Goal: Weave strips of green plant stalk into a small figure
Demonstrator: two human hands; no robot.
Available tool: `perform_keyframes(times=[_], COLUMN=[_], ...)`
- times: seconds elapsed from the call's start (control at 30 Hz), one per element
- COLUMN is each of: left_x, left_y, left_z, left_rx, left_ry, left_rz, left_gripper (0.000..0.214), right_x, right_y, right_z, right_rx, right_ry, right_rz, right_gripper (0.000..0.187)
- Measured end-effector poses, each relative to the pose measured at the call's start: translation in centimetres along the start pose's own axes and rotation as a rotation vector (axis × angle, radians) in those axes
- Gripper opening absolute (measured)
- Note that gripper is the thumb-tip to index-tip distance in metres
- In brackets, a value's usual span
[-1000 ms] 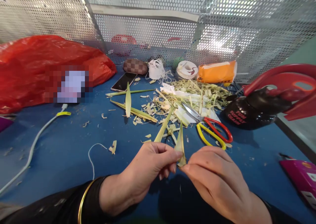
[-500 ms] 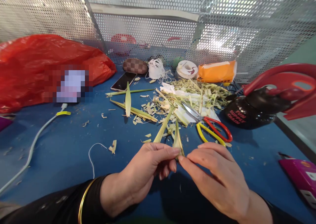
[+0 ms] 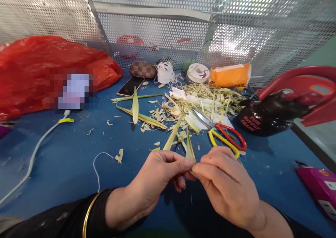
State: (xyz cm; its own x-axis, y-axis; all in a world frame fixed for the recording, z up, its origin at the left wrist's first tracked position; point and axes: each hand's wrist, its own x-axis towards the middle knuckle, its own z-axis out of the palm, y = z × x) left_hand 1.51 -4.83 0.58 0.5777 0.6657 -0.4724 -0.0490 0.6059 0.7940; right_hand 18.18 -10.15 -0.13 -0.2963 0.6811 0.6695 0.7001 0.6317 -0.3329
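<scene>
My left hand (image 3: pixel 162 173) pinches the lower end of a folded green leaf strip (image 3: pixel 189 152), its pointed tip aimed away from me. Fingers of my right hand (image 3: pixel 227 185) are closed at the same end, meeting the left fingertips; the bit between them is mostly hidden. Just beyond my left hand, a paler leaf strip (image 3: pixel 173 134) slants up towards the scraps. Scissors (image 3: pixel 210 122) with one red and one yellow handle lie beyond my right hand, blades on the scrap pile. Further left rests a single pointed leaf (image 3: pixel 135 106) across longer strips (image 3: pixel 144 118).
Dry leaf scraps (image 3: pixel 212 94) heap up at the back. Behind stand white string (image 3: pixel 165 72), a tape roll (image 3: pixel 198 72), an orange packet (image 3: pixel 231 75) and a checkered case (image 3: pixel 143 70). A black bottle (image 3: pixel 262 120) stands right; a red bag (image 3: pixel 52 56) and cable (image 3: pixel 36 152) lie left.
My right fingers have drawn together and curled more at the leaf's lower end. My left hand keeps its pinch. The view has shifted very slightly.
</scene>
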Motion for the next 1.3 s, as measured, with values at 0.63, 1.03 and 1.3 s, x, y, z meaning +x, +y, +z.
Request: perform_keyframes(times=[0.63,1.03,1.3], left_x=[-0.1,-0.2,-0.2], left_y=[0.5,0.3,-0.1], left_z=[0.0,-0.1,-0.3], left_rx=[0.091,-0.009,0.024], left_ry=[-0.019,-0.014,-0.047], left_rz=[0.084,0.049,0.053], left_gripper=[0.017,0.024,0.020], right_x=[0.3,0.3,0.8], right_y=[0.1,0.5,0.5], right_z=[0.1,-0.5,-0.9], right_rx=[0.142,-0.148,-0.191], right_ry=[0.094,0.084,0.113], right_rz=[0.382,-0.076,-0.181], right_gripper=[0.007,0.020,0.023])
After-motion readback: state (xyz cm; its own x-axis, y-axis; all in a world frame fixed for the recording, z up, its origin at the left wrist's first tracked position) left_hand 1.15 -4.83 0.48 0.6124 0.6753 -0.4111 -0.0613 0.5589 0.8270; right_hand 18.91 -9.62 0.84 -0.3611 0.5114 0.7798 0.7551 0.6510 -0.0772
